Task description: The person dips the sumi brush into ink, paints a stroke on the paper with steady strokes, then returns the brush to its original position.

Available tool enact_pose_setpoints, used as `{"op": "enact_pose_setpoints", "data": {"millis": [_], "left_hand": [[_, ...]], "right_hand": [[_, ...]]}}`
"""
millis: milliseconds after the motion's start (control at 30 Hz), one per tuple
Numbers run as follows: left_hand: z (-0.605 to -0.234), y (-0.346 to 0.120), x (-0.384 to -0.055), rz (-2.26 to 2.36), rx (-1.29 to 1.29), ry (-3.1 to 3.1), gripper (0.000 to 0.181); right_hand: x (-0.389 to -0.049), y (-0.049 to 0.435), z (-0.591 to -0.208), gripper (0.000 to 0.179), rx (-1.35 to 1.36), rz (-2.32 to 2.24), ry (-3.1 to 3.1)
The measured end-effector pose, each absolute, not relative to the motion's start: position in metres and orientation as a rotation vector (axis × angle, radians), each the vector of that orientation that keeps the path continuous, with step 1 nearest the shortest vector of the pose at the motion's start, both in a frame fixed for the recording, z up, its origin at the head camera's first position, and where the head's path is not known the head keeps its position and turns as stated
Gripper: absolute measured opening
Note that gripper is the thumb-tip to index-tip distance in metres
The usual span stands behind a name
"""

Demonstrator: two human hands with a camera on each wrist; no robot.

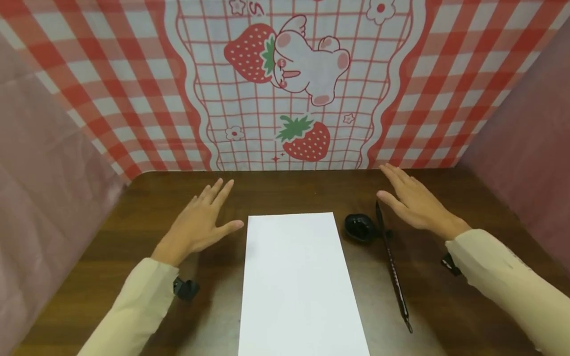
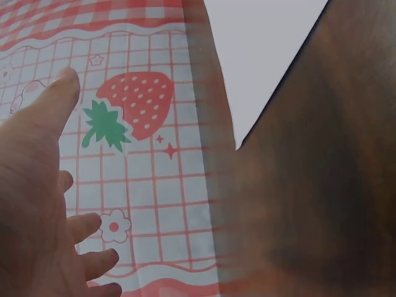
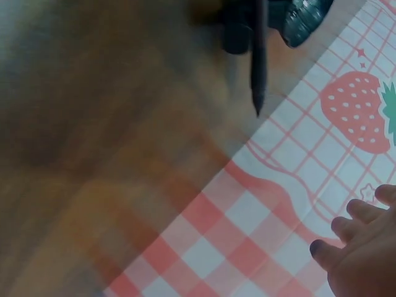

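Observation:
A blank white sheet of paper [image 1: 298,282] lies lengthwise on the wooden table. To its left, my left hand [image 1: 193,225] holds nothing, its fingers straight and thumb stretched toward the paper's far left corner. My right hand [image 1: 414,202] is likewise bare, fingers extended, over the table's far right. Between the paper and that hand lies a slim black brush [image 1: 394,277], its pointed dark tip facing the back. Close by the brush's tip end stands a small glossy black rounded dish [image 1: 357,226]. In the right wrist view, the brush [image 3: 258,80] crosses in front of the dark dish [image 3: 306,21].
Behind the brown table [image 1: 285,190] hangs a red-and-white checked cloth [image 1: 294,106] printed with strawberries and a white cartoon animal. Pink fabric [image 1: 49,148] flanks the table on both sides. Small black devices [image 1: 184,288] sit at both wrists below cream sleeves.

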State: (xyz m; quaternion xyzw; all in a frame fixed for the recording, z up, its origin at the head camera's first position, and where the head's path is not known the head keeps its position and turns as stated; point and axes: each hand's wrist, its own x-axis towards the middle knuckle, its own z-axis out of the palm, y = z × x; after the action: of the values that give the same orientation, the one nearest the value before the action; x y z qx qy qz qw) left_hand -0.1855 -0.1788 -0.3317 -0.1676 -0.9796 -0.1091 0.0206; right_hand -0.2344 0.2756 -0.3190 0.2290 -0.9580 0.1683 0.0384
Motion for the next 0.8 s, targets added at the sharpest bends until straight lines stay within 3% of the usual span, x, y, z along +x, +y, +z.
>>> {"op": "enact_pose_setpoints", "data": {"millis": [800], "left_hand": [[-0.38,-0.17,-0.122,-0.648,-0.793,-3.172,0.103]], "right_hand": [[-0.171,0.303,-0.365,0.072,0.818,0.494,-2.78]]}}
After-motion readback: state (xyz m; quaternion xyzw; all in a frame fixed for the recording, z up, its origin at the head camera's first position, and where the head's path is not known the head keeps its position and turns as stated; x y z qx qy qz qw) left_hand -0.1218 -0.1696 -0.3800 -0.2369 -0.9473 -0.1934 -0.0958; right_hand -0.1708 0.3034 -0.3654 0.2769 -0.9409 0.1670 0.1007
